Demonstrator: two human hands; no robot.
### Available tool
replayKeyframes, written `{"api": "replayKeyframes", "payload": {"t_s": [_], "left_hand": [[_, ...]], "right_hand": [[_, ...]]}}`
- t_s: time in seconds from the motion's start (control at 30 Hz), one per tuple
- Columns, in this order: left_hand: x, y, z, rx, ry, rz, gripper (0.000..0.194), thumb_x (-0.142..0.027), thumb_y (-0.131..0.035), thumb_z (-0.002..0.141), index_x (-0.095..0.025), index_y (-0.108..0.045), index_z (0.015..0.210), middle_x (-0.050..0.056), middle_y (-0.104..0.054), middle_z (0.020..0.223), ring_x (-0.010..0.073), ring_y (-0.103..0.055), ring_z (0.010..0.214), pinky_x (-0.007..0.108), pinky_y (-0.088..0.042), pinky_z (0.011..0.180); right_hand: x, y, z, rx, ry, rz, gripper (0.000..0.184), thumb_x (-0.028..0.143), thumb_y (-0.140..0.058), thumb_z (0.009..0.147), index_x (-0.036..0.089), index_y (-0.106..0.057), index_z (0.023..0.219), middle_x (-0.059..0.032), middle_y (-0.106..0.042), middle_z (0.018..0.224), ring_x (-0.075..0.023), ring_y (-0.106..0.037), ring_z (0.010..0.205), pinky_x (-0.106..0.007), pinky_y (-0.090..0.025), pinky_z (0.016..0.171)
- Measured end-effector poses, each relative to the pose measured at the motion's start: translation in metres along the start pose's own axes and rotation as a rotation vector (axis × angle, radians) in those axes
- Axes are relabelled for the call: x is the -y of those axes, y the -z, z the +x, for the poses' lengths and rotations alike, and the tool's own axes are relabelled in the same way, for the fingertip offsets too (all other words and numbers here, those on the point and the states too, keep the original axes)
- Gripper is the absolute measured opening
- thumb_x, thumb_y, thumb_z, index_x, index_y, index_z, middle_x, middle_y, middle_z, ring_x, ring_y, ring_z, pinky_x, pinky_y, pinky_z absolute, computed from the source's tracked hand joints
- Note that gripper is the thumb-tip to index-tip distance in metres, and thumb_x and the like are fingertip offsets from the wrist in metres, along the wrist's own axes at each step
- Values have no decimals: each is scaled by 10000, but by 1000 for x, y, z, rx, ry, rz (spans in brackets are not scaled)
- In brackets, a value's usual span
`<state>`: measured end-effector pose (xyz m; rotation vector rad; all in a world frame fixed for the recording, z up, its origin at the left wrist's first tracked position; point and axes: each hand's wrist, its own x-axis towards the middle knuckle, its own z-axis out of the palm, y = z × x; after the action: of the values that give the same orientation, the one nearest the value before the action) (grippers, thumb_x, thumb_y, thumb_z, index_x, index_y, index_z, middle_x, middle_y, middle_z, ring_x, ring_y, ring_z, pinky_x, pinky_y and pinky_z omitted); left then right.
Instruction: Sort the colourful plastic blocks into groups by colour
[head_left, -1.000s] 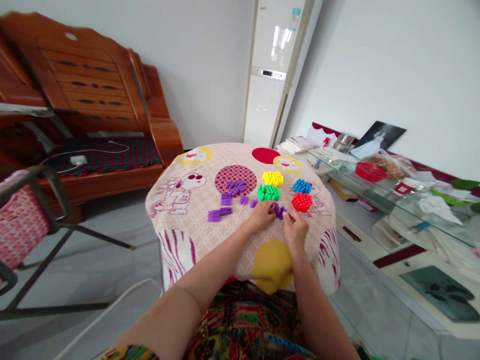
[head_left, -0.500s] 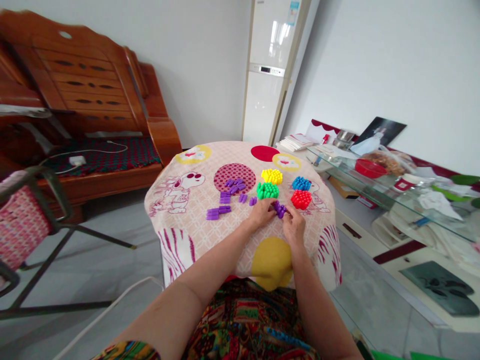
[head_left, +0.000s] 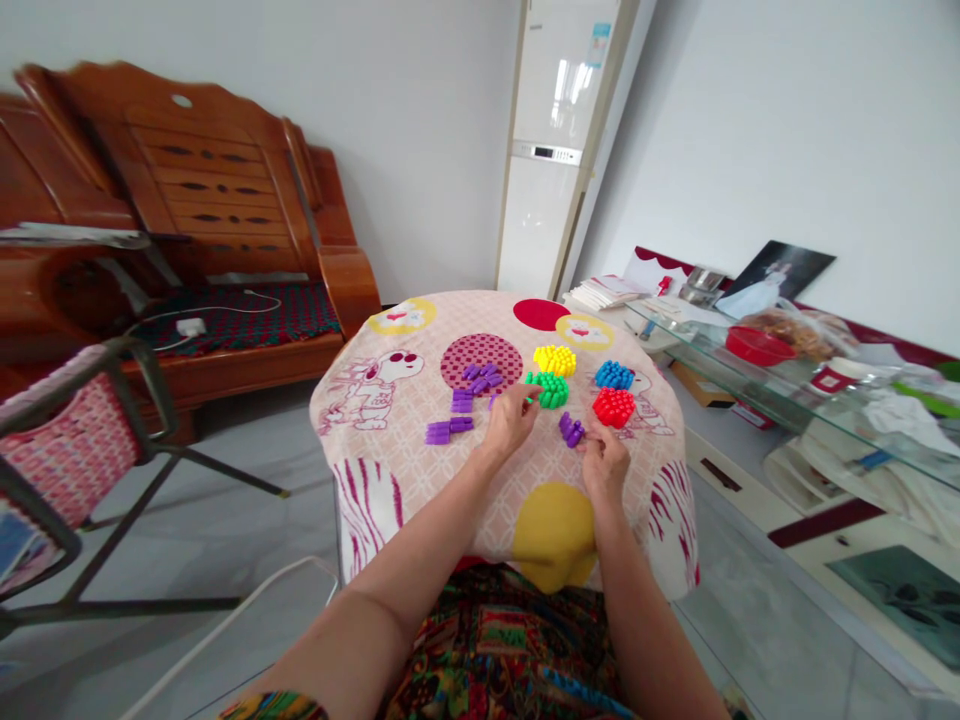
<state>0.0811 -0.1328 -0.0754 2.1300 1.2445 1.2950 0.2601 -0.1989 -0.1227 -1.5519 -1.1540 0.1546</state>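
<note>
A small table under a pink cartoon cloth holds clusters of plastic pegs: yellow, green, blue and red. Loose purple pegs lie to the left. My left hand rests by the loose purple pegs near the green cluster, fingers curled over something I cannot make out. My right hand pinches at a small joined purple cluster below the red one.
A wooden sofa stands at the back left and a metal chair at the left. A white air conditioner stands behind the table. At the right a glass shelf carries clutter.
My left hand has left the purple cluster and moved left and up toward the loose purple pegs. My right hand stays at the cluster. The camera has shifted slightly.
</note>
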Motion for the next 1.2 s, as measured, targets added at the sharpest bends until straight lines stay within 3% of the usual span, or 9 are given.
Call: {"api": "replayKeyframes", "payload": {"t_s": [0.13, 0.23, 0.4, 0.6, 0.7, 0.8, 0.97, 1.07, 1.2], "left_hand": [[26, 56, 10, -172, 174, 217, 274, -122, -583, 852, -152, -706, 1095, 105, -735, 1053, 203, -677, 937, 320, -519, 904], [50, 83, 12, -143, 366, 414, 257, -235, -634, 864, -143, -708, 1093, 161, -719, 1100, 280, -662, 1042, 397, -507, 925], [68, 87, 10, 76, 454, 427, 167, -191, -665, 830, -197, -735, 982, 110, -740, 955, 269, -692, 958, 377, -521, 845], [67, 89, 9, 21, 456, 299, 141, -106, -689, 754, -186, -685, 871, 80, -734, 885, 234, -692, 868, 380, -541, 827], [61, 92, 10, -74, 386, 183, 210, -103, -641, 770, -199, -694, 949, 53, -745, 923, 199, -690, 858, 354, -549, 848], [43, 85, 12, -110, 275, 69, 276, -125, -603, 786, -189, -715, 1029, 53, -753, 982, 186, -692, 871, 329, -546, 863], [5, 41, 10, 180, 137, -192, 296, -93, -552, 787, -170, -715, 1021, 23, -751, 852, 148, -683, 722, 270, -552, 735], [-6, 11, 5, 287, 79, -134, 292, -53, -541, 756, -180, -715, 953, 10, -749, 847, 151, -684, 773, 271, -544, 770], [-7, -15, 1, 321, 50, -13, 347, -8, -506, 729, -170, -717, 951, 34, -757, 901, 179, -685, 856, 307, -536, 837]], "right_hand": [[6, 2, -1, 18, -29, 21, 436, 251, -410, 749, 118, -739, 1003, -111, -761, 823, -221, -698, 674, -349, -542, 732], [8, 3, 0, 20, -27, 12, 430, 245, -411, 741, 123, -743, 987, -105, -760, 804, -226, -704, 700, -349, -540, 749], [6, 2, 0, 21, -47, 16, 426, 261, -420, 744, 120, -745, 981, -125, -768, 841, -232, -704, 695, -358, -542, 745], [6, 0, 0, 18, -45, 33, 409, 307, -435, 767, 122, -746, 958, -134, -768, 877, -222, -701, 680, -342, -545, 712], [6, 0, 0, 10, -44, 32, 404, 317, -441, 777, 131, -751, 958, -128, -769, 870, -218, -694, 682, -341, -547, 719], [4, 0, 1, 24, -50, 25, 413, 310, -444, 781, 124, -755, 977, -131, -767, 864, -232, -692, 696, -364, -546, 741], [1, -1, 1, 24, -57, 16, 430, 305, -451, 778, 103, -761, 998, -164, -766, 937, -253, -703, 759, -380, -540, 769], [0, 0, 1, 34, -47, 32, 410, 316, -461, 791, 130, -759, 1003, -144, -773, 934, -234, -698, 717, -363, -544, 739], [0, 1, 1, 41, -18, 23, 411, 333, -465, 804, 134, -758, 1013, -151, -769, 967, -234, -698, 752, -358, -542, 759]]}}
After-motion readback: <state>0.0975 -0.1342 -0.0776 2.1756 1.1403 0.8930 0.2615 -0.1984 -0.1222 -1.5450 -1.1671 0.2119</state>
